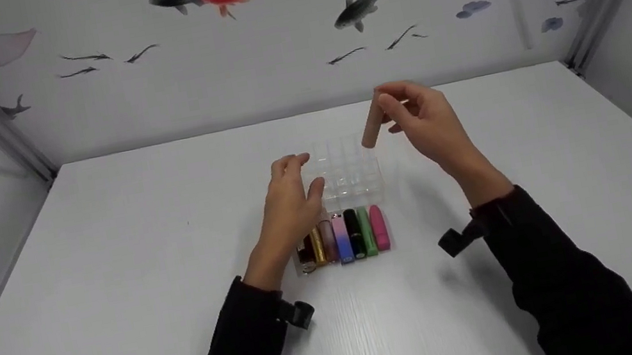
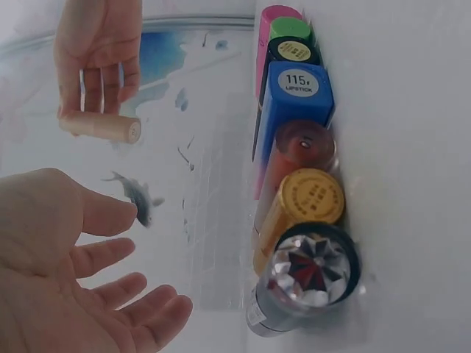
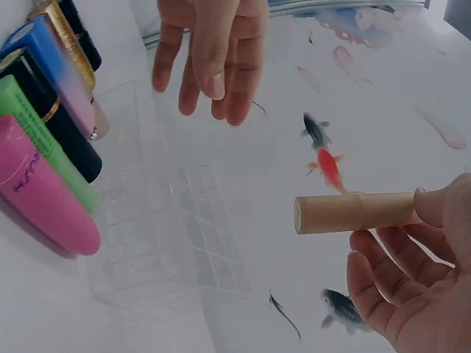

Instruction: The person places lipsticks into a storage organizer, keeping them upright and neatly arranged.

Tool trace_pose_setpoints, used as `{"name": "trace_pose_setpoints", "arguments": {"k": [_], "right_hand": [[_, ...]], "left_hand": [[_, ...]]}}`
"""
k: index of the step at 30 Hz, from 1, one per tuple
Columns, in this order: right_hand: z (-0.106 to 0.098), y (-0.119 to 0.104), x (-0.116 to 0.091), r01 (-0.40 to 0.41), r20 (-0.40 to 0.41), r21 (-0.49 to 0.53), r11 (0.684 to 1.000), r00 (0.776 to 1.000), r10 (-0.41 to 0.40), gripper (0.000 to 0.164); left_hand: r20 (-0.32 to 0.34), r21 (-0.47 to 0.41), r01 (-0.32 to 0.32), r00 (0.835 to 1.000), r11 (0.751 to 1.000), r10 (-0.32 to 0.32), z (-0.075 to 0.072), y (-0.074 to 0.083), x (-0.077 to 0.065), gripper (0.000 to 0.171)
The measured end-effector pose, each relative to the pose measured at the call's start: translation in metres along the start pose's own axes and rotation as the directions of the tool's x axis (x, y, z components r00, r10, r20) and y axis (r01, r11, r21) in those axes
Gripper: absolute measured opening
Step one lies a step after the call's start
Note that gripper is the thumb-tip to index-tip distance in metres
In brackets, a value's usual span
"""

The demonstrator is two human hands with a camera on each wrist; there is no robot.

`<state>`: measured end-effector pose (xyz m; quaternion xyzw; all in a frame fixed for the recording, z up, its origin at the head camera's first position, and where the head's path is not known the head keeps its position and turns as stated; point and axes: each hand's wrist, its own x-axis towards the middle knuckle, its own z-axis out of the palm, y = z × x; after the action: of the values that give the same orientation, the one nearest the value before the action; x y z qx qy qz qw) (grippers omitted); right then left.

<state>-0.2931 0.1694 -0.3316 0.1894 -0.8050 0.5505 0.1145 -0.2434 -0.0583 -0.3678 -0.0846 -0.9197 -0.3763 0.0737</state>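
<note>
Between thumb and fingers, my right hand [image 1: 424, 119] pinches a beige lipstick tube [image 3: 357, 212] by one end, tilted above the right far part of a clear divided organizer [image 1: 347, 172]. My left hand [image 1: 291, 201] is held with relaxed, parted fingers at the organizer's left side and holds nothing. Whether it touches the organizer I cannot tell. In front of the organizer lies a row of several cosmetic tubes: a pink tube [image 1: 379, 228], a green tube [image 1: 367, 231], a black tube [image 1: 354, 234], a pink-and-blue lipstick [image 1: 342, 239], a gold tube [image 2: 312, 197] and others partly behind my left hand.
The white table [image 1: 128, 256] extends around the organizer on all sides. A wall panel [image 1: 281, 53] printed with fish stands along its back edge, with more panels at left and right. Both wrists carry small black cameras.
</note>
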Motion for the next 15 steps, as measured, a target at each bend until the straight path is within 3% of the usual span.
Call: {"name": "trace_pose_setpoints", "arguments": {"k": [4,9,15], "right_hand": [[0.006,0.006,0.003,0.043,-0.015,-0.066,0.997,0.999,-0.045,0.035],[0.011,0.017,0.001,0.070,-0.010,-0.192,0.979,0.997,-0.074,0.036],[0.014,0.021,0.001,0.077,-0.011,-0.242,0.967,0.997,-0.082,0.036]], "left_hand": [[0.049,-0.030,0.073,0.996,0.997,-0.071,-0.005,-0.007,0.006,0.058],[0.087,-0.008,0.131,0.988,0.991,-0.129,-0.003,-0.019,0.009,0.059],[0.140,0.013,0.160,0.977,0.987,-0.161,-0.001,-0.025,0.012,0.059]]}}
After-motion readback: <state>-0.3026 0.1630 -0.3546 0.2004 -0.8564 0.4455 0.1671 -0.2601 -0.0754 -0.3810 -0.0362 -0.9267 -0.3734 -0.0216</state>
